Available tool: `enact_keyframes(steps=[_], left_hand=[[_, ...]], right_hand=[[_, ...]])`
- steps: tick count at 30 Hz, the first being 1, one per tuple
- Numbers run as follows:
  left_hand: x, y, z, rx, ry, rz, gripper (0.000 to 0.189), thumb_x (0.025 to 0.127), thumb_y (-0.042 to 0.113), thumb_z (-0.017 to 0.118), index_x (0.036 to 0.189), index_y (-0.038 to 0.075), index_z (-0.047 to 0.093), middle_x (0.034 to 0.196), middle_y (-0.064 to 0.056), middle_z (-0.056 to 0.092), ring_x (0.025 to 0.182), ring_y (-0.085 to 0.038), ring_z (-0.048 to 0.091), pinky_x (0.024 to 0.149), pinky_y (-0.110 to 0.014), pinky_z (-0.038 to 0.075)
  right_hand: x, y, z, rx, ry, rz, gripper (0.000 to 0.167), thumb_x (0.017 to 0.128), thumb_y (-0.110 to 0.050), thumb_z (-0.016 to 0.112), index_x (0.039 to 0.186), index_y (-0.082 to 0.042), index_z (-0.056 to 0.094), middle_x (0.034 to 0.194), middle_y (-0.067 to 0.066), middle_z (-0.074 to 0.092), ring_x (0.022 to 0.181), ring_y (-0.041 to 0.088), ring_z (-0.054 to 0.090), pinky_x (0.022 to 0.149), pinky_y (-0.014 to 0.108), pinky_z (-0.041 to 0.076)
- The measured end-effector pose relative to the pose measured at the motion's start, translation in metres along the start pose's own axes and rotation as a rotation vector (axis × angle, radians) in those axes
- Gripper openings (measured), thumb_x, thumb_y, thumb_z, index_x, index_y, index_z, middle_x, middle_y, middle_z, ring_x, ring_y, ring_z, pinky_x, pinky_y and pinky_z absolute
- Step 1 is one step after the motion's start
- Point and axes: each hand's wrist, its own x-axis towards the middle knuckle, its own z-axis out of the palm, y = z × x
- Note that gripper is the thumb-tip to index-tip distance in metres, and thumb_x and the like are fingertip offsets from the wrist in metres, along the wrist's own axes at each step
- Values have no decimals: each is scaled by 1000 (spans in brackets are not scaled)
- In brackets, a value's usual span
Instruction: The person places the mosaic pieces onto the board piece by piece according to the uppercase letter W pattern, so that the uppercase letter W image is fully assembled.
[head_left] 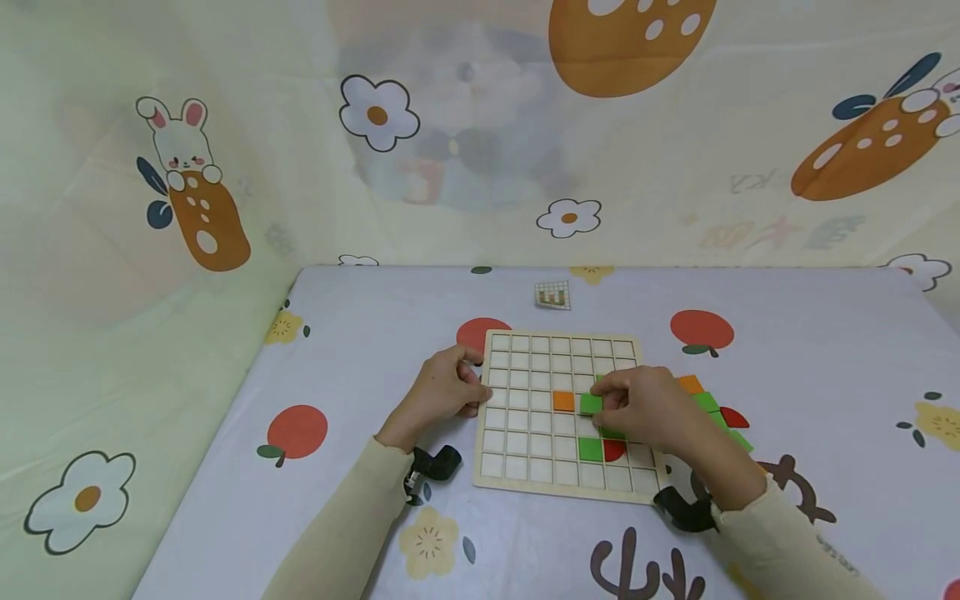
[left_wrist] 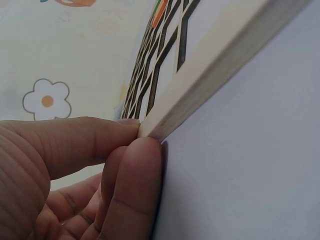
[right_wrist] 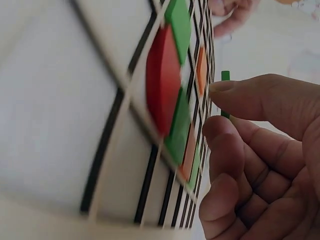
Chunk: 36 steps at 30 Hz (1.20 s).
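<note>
Thin green square tile point(right_wrist: 225, 75), likely light, stiff, best held by its edges, is being pinched by the right hand point(head_left: 648, 408), right of centre; the left hand point(head_left: 442, 383) is pinching the pale wooden grid board point(head_left: 517, 419).

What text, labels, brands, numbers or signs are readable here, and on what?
None legible.
Backdrop: faint, letter-like marks at right, too faint to read.
Right sleeve: small dark marks, too small to read.
Small card behind the board: gridded picture, too small to tell if it bears text.
Board and green tile in front of the right hand: no text visible.
</note>
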Motion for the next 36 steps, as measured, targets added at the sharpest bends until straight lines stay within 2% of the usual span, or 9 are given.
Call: enact_keyframes(steps=[7,16,30,36], left_hand=[[0,-1,0,-3,1,1,46,88,1,80,129,2,60,87,-9,61,57,-15,63,57,-24,58],[-1,1,0,-12,1,-2,45,89,1,80,129,2,60,87,-10,61,58,-15,62,57,-25,58],[-2,2,0,-18,-4,1,45,88,1,80,128,1,59,85,-10,63,57,-14,63,57,-26,59],[-2,1,0,-20,-6,6,45,88,1,79,128,1,59,85,-10,63,57,-15,63,57,-26,58]], right_hand=[[-1,-14,10,33,-52,-4,24,82,-9,82,106,-6,78,72,-3,59,68,14,54,57,27,45],[1,-20,17,15,-38,-73,19,82,-7,84,100,-5,77,70,-5,59,67,12,53,57,26,45],[1,-26,22,-33,-23,-46,21,79,-6,87,99,-5,80,70,-5,61,69,12,54,60,27,46],[2,-25,24,-62,-17,-72,18,79,-5,86,95,-6,80,66,-7,59,67,11,53,63,28,46]])
